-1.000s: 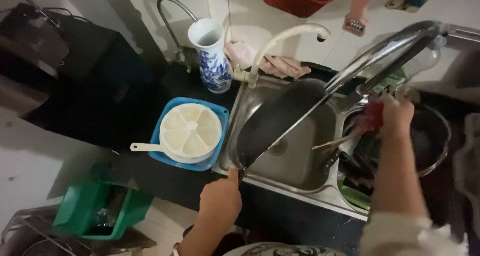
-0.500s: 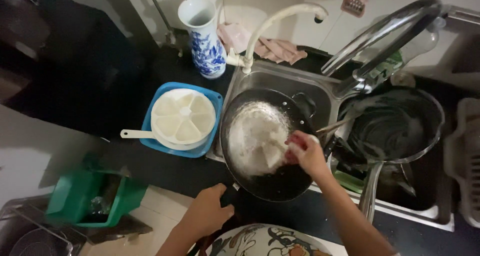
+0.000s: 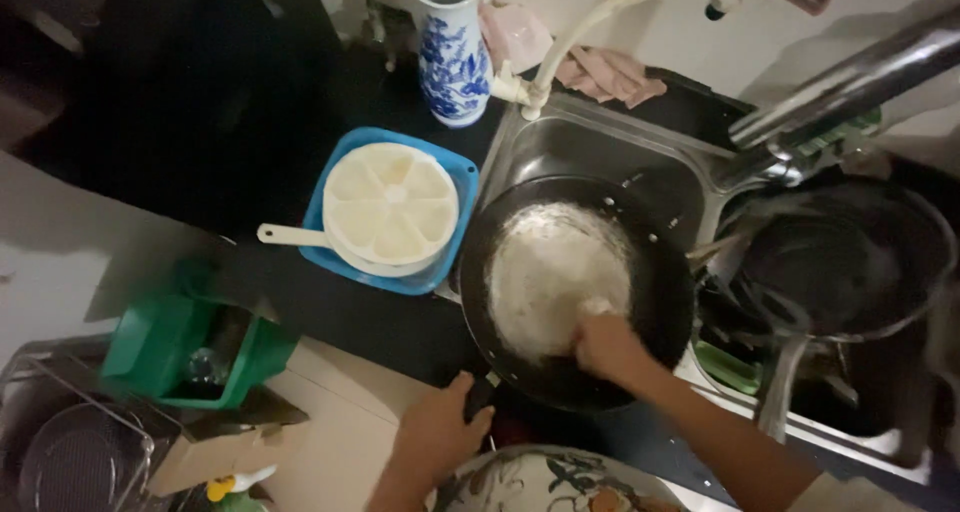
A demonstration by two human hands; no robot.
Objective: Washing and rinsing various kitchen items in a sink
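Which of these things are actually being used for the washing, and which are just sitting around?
In use:
black pan, full of suds
left hand on its handle
right hand scrubbing inside
sink

Lying about:
blue-and-white vase
white divided dish on blue tray
green box
second dark pan

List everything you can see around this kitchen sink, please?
Frying pan: one, black, foamy inside, over the sink.
Sink: one, steel, centre.
Pot: one, dark, right of the pan.
Vase: one, blue and white, behind the sink.
Tray: one, blue, on the counter.
Divided dish: one, white, on the tray.
Bin: one, green, lower left.
Cloths: pink, behind the sink.
Left hand: on the pan's handle.
Right hand: scrubbing inside the pan.
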